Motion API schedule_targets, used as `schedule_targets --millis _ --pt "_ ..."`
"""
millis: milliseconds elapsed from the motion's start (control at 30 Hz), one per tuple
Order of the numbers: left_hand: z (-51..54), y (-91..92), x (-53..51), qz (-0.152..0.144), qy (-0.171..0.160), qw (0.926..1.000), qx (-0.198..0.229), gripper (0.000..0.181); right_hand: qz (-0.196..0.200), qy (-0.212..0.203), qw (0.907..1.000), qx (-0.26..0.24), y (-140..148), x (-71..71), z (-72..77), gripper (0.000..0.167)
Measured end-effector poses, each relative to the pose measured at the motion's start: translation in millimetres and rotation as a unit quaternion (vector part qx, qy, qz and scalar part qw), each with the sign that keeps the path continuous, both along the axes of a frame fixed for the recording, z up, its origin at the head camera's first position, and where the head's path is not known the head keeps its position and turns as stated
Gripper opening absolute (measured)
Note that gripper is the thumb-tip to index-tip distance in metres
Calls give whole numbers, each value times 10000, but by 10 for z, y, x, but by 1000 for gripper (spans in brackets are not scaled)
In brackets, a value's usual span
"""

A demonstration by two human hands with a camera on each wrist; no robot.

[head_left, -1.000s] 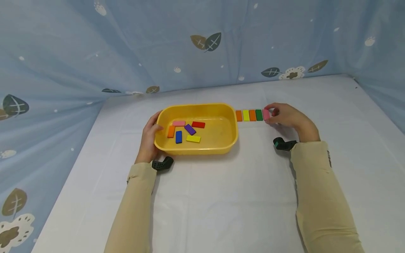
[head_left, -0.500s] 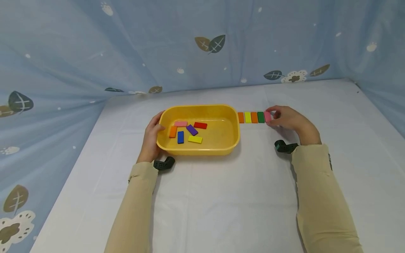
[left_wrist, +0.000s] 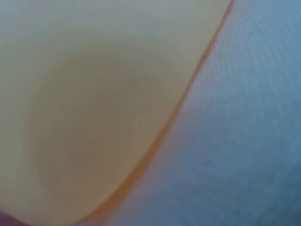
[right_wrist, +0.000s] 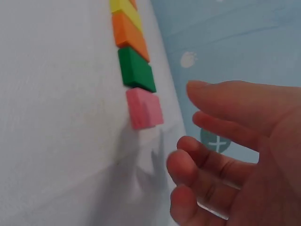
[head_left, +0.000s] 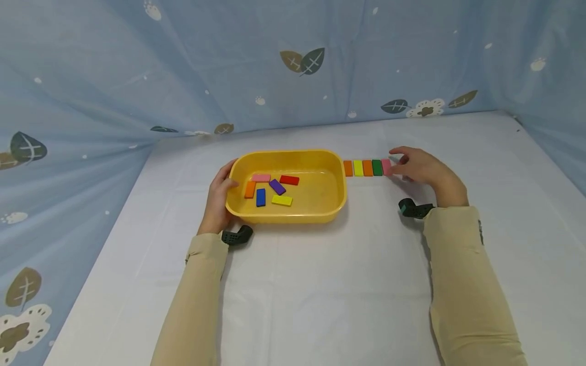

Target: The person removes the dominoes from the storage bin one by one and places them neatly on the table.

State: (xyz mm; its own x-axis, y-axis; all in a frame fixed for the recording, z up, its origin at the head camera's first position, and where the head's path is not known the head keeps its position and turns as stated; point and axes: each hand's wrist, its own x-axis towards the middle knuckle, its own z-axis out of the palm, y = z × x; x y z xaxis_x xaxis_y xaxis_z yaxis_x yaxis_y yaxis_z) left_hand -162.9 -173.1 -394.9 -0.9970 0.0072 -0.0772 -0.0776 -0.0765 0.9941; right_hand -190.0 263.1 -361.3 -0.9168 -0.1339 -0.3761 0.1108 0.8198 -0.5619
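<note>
My left hand (head_left: 214, 203) grips the left end of a yellow plastic bin (head_left: 318, 190), thumb over the rim and fingers outside. In the left wrist view only the bin's blurred wall (left_wrist: 108, 117) shows. My right hand (head_left: 423, 166) is beside a pink block (head_left: 386, 167) at the right end of a row. The right wrist view shows these fingers loosely bent and apart from the pink block (right_wrist: 145, 109), holding nothing. Leftward from it lie a green block (head_left: 377, 168), an orange block (head_left: 368, 168), a yellow block (head_left: 358, 168) and another orange block (head_left: 348, 168).
Inside the bin lie several loose blocks: pink (head_left: 261, 178), red (head_left: 289, 180), purple (head_left: 276, 187), orange (head_left: 250, 189), blue (head_left: 261, 197) and yellow (head_left: 282, 201). A white cloth (head_left: 339, 284) covers the table. A blue patterned curtain (head_left: 229, 61) hangs behind and at the sides.
My right hand pinched the pink block at the row's end earlier; now its fingers have spread and let go, shifting slightly right. The left hand still holds the bin.
</note>
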Motion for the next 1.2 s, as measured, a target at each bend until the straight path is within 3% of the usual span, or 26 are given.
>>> schedule_targets --millis 100,300,567,733,933,1067,1200 --pt "-9 -4 2 24 2 10000 1 52 -144 187 9997 81 -27 15 75 57" --pt "7 0 6 -3 -4 10000 91 52 -386 990 9943 11 -148 25 158 53" --pt "-12 -8 -2 6 29 10000 8 52 -310 1878 9816 -116 -426 10 245 45" --pt "6 12 1 1 10 10000 65 53 16 2326 9720 -326 -647 21 269 42" --pt "2 44 -5 -48 0 9999 142 53 350 2915 9525 -812 -939 63 223 35" --pt "-2 57 -23 -65 95 9999 115 52 732 2952 9454 -1169 -1169 109 188 31" --pt "-13 74 -40 -71 190 9998 65 51 1110 2771 9476 -1136 -1334 151 164 31"
